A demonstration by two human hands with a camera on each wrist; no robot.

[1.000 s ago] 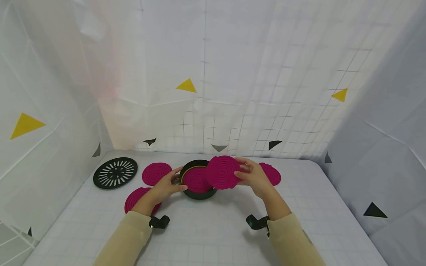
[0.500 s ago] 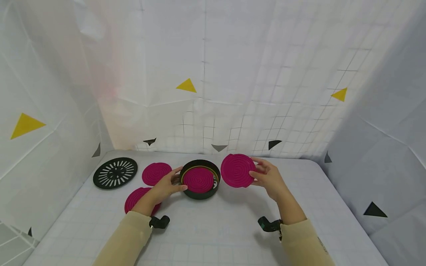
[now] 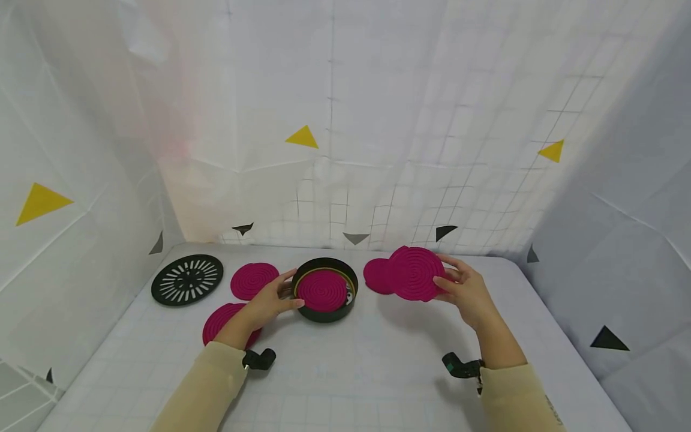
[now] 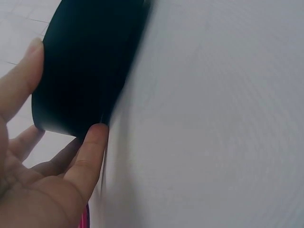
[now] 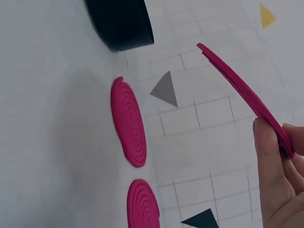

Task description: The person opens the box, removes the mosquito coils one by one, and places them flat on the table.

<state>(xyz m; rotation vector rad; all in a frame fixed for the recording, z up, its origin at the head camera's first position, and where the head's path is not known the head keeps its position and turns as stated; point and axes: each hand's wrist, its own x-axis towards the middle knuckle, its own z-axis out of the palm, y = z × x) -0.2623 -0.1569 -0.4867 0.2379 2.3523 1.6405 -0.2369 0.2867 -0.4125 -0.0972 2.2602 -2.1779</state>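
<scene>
My left hand holds the side of a round black holder, thumb in front and fingers behind. The left wrist view shows its fingertips against the dark wall. Inside the holder lies a magenta coaster with a spiral pattern. My right hand pinches another magenta spiral coaster by its right edge, raised and tilted above the table. It appears edge-on between thumb and fingers in the right wrist view. Behind it a coaster lies on the table, partly covered.
Two more magenta coasters lie at left, one flat and one partly under my left forearm. A black slotted disc sits at the far left. The right wrist view shows another coaster. White sheets with triangles surround the table.
My right hand has carried its coaster to the right, away from above the holder, uncovering the coaster inside and one on the table. My left hand has stayed at the holder.
</scene>
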